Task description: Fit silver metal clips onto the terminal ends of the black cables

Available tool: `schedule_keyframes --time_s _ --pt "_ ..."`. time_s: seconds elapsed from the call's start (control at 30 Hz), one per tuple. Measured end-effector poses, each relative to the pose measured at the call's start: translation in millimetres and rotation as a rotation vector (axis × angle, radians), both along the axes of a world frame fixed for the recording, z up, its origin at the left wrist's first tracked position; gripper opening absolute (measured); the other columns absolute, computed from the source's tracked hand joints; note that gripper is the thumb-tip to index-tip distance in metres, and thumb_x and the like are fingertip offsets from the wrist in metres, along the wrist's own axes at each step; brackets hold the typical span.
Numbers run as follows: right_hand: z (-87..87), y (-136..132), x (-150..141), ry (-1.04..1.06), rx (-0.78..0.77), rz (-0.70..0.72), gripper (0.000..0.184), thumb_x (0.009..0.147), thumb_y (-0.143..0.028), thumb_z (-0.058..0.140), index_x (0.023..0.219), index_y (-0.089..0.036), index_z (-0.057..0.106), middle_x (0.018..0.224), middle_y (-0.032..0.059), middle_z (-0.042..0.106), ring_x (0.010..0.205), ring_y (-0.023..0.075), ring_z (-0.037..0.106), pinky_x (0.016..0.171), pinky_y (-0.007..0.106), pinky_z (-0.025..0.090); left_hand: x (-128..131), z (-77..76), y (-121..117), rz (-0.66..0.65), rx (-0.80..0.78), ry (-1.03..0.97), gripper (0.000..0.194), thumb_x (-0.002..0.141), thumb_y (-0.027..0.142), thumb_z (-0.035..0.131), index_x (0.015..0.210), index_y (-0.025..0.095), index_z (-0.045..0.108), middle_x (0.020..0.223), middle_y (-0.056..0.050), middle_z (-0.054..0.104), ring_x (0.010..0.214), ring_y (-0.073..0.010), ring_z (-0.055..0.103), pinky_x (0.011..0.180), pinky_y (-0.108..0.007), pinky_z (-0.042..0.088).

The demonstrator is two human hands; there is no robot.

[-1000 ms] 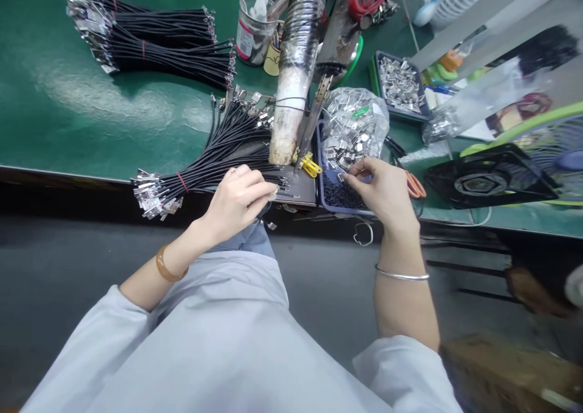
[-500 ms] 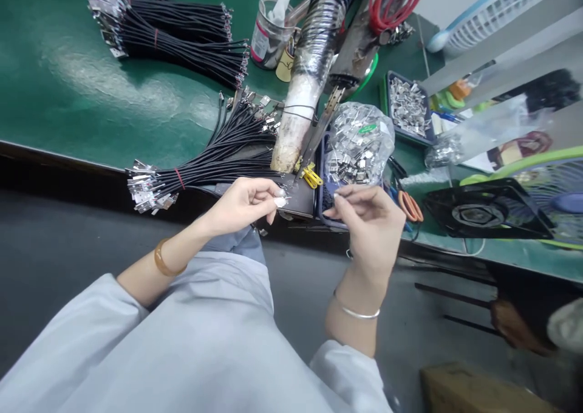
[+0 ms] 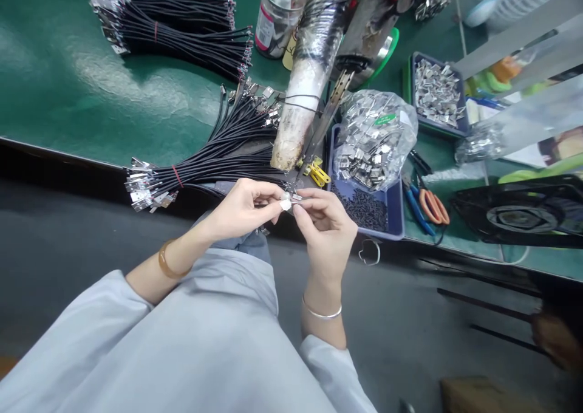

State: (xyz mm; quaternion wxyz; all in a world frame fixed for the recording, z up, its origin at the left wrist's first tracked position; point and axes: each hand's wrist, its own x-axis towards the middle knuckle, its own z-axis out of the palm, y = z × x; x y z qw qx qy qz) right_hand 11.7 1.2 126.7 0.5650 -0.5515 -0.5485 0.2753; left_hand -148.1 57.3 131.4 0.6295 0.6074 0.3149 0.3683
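My left hand (image 3: 248, 208) is closed in a pinch, thumb against forefinger, on a thin wire end; most of it hides behind the fingers. Meeting it from the right, my right hand (image 3: 325, 226) is pinched too, its fingertips almost touching the left ones. A small silvery metal piece (image 3: 296, 198) shows between the fingertips; which hand bears it I cannot tell. Just beyond the hands lies a bundle of black cables (image 3: 214, 158) with metal ends, tied with a red band. Yellow clips (image 3: 317, 174) sit near the fingertips, below a foil-wrapped hose (image 3: 298, 106).
A blue tray (image 3: 395, 218) holds small black pieces and a clear bag of metal parts (image 3: 376, 136). Orange-handled scissors (image 3: 433, 206) and blue-handled pliers (image 3: 416, 209) lie right of it. More cable bundles (image 3: 182, 42), a tub (image 3: 276, 24) and another parts tray (image 3: 462, 124) stand farther back.
My right hand has moved left from over the tray to meet my left hand at the fingertips. The tray with black pieces is now uncovered. The view has shifted slightly.
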Motion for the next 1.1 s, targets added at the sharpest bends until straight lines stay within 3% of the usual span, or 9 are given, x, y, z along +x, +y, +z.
schedule_keyframes --time_s 0.23,0.47,0.67,0.9,1.1 --pt "-2.4 -1.2 -5.5 -0.060 0.015 -0.031 0.006 0.085 -0.019 0.072 0.080 -0.023 0.071 0.095 0.0027 0.075 0.087 0.0160 0.074 0.073 0.029 0.062 2.5 -2.7 -2.2 0.021 0.058 0.054 0.015 0.083 0.023 0.065 0.076 0.011 0.071 0.057 0.001 0.061 0.051 -0.0073 0.051 0.050 -0.017 0.041" --pt "-10.2 -5.7 -7.1 -0.447 0.255 -0.151 0.012 0.087 -0.013 0.069 0.088 -0.025 0.071 0.101 0.0021 0.076 0.095 0.0183 0.075 0.084 0.036 0.063 2.3 -0.8 -2.9 0.040 -0.064 0.011 0.023 0.082 0.030 0.069 0.068 0.013 0.064 0.054 0.001 0.060 0.048 -0.0066 0.052 0.049 -0.016 0.041" --pt "-11.6 -8.1 -5.0 -0.260 0.245 -0.232 0.007 0.095 -0.019 0.062 0.091 -0.023 0.067 0.096 0.0032 0.076 0.088 0.0183 0.076 0.077 0.037 0.065 3.6 -2.0 -3.1 0.062 -0.080 0.000 0.016 0.079 0.027 0.066 0.070 0.013 0.066 0.053 0.001 0.059 0.047 -0.0068 0.051 0.048 -0.017 0.041" --pt "-13.0 -8.9 -10.6 -0.339 0.346 -0.223 0.016 0.087 -0.012 0.071 0.093 -0.026 0.069 0.095 0.0005 0.075 0.088 0.0166 0.075 0.076 0.034 0.065 5.1 -6.0 -5.2 0.101 -0.023 0.013 0.016 0.082 0.024 0.063 0.079 0.011 0.072 0.054 0.001 0.059 0.046 -0.0064 0.048 0.047 -0.017 0.039" --pt "-10.8 -7.6 -13.6 -0.241 0.259 -0.234 0.007 0.090 -0.017 0.069 0.092 -0.024 0.067 0.097 0.0020 0.075 0.087 0.0183 0.077 0.076 0.038 0.067 5.1 -7.5 -6.1 0.116 0.013 0.026 0.015 0.082 0.023 0.061 0.078 0.012 0.070 0.052 0.002 0.057 0.045 -0.0062 0.046 0.047 -0.018 0.037"
